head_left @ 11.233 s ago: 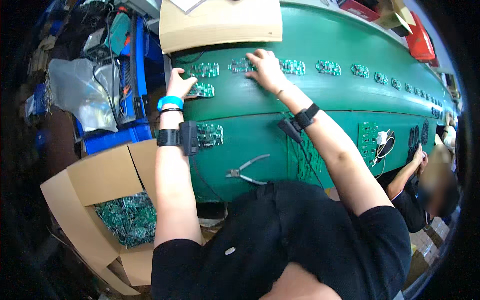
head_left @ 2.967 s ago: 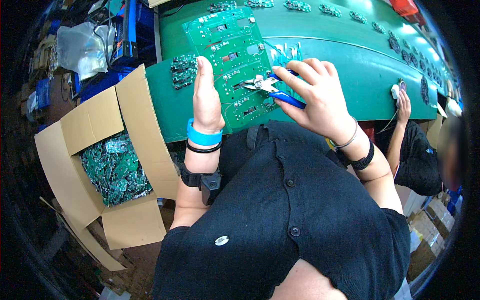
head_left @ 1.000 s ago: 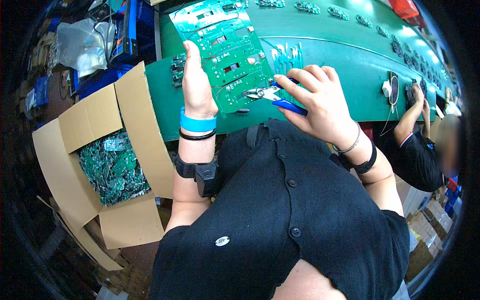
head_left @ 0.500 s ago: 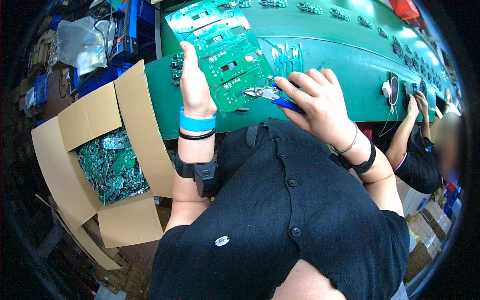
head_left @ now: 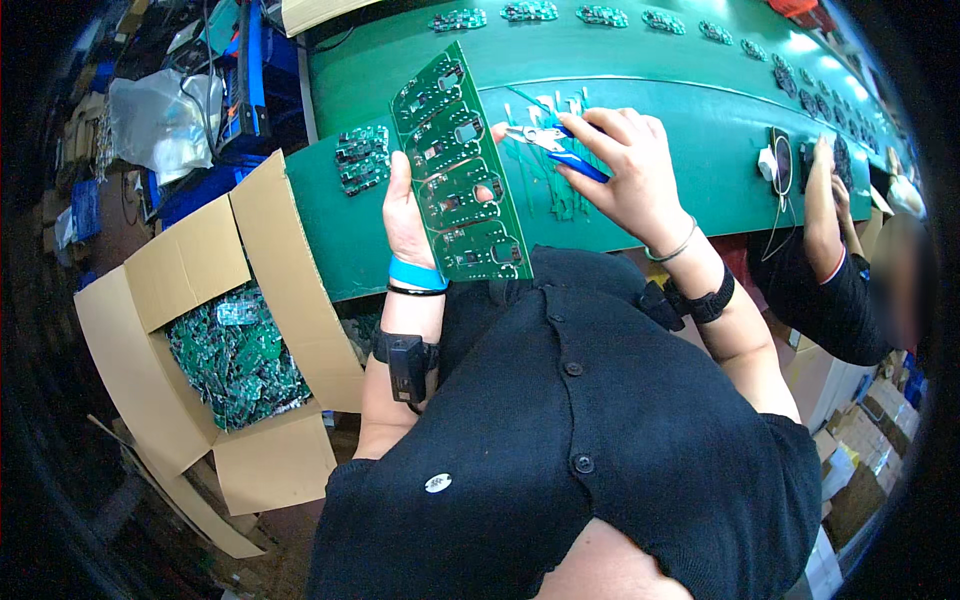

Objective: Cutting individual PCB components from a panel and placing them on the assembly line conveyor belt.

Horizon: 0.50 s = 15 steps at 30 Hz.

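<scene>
My left hand (head_left: 405,218) grips a tall green circuit board panel (head_left: 462,228) by its left side, thumb on the near face and fingers behind. A fingertip shows through a hole in it and another past its right edge. The panel stands tilted, its cut-outs and small parts facing me. Closed round blue-handled cutting pliers (head_left: 580,165), my right hand (head_left: 632,178) is just right of the panel. The jaws of the pliers point left toward the panel's edge. Thin green board strips (head_left: 570,203) lie on the table beyond and below the pliers.
Several small circuit boards (head_left: 362,158) lie left of the panel. An open cardboard box (head_left: 285,235) full of green board pieces (head_left: 240,355) stands at left. More boards (head_left: 603,16) line the far green surface. At right are a phone-like device (head_left: 781,155) and a co-worker's arms (head_left: 822,210).
My left hand has tipped the panel up and turned it, so a different face shows. The pliers have come off the panel's lower right corner and moved up, still in my right hand.
</scene>
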{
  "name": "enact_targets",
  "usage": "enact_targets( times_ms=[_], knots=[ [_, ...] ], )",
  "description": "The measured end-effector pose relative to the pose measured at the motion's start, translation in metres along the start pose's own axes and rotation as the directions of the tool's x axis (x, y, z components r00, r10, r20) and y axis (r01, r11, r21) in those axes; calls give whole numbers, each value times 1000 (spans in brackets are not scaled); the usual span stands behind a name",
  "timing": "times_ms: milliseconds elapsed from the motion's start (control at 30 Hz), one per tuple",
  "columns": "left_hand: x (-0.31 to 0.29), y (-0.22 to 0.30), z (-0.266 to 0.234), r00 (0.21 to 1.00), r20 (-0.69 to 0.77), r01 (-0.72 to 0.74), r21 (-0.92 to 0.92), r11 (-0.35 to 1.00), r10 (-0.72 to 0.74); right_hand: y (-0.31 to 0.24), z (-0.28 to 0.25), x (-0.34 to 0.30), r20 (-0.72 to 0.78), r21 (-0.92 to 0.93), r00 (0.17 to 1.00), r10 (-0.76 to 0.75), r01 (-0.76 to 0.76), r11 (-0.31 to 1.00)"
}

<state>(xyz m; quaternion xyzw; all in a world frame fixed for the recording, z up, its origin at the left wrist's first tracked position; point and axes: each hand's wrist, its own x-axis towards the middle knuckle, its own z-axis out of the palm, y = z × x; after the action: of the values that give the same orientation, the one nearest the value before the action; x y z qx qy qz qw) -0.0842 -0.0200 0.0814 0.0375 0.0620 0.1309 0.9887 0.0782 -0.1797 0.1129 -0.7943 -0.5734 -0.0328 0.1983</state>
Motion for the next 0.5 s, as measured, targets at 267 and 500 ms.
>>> enact_targets(
  times_ms=[267,500],
  knots=[
    [-9,11,-22,995,-7,97,-78,992,-98,105,65,-126,92,-54,928,360,-357,933],
    [-2,1,-26,961,48,276,-132,952,-272,104,76,-114,-1,-119,969,248,-246,962]
  ],
)
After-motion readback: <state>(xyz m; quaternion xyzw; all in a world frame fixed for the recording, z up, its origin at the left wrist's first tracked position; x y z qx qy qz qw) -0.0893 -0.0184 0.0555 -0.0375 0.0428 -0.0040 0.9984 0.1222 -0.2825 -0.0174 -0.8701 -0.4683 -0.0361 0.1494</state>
